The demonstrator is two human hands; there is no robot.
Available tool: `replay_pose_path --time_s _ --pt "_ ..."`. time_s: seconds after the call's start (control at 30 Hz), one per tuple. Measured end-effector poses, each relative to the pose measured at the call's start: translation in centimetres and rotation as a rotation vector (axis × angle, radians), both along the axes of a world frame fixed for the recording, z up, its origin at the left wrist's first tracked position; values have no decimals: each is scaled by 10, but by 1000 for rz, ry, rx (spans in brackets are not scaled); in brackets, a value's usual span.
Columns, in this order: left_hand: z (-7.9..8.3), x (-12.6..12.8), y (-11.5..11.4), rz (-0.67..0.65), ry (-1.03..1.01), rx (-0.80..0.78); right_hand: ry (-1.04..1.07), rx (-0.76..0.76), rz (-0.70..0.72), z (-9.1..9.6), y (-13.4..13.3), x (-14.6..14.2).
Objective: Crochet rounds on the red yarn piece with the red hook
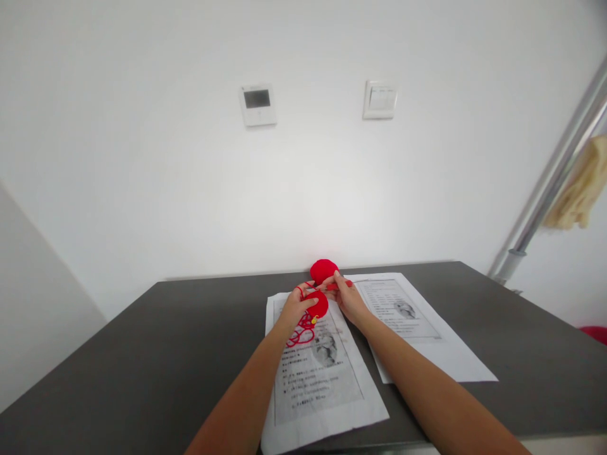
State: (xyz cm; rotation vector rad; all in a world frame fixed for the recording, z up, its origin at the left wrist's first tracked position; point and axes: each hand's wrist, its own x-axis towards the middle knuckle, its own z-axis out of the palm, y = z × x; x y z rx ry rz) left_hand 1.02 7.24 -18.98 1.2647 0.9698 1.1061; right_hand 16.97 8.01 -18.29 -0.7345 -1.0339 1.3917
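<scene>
A round red crochet piece [318, 306] is pinched in my left hand [296, 307], and red yarn [301, 289] loops over the fingers of that hand. On the piece's lower edge hangs a small yellow stitch marker [313, 320]. Loose red strands [298, 337] lie below it on a printed sheet [327, 385]. My right hand [348, 298] is closed around a red-handled crochet hook [337, 286], whose working end is too small to make out against the piece. Just behind both hands sits a red ball of yarn [324, 270].
The dark table [190, 354] stands against a white wall. A second printed sheet [427, 322] lies under and beyond my right forearm. On the wall are a thermostat panel [258, 106] and a light switch [380, 100]. A metal pole [550, 196] and yellowish cloth [578, 186] are at right.
</scene>
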Motion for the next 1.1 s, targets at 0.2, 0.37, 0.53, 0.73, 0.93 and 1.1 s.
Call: replay_pose_path --time_s 0.2,0.37,0.53,0.73,0.93,1.1 --pt "10 0 -6 -4 -97 34 -53 62 3 6 -6 -2" --pt "15 -2 -7 -9 -142 41 -106 111 29 8 -9 2" --pt "19 -2 -10 16 -186 51 -146 157 32 11 -13 4" --pt "22 -3 -10 46 -204 57 -233 226 15 15 -15 3" --pt "21 -4 -8 59 -182 64 -268 245 8 15 -14 5" --pt "18 -3 -5 106 -172 76 -230 217 24 11 -11 7"
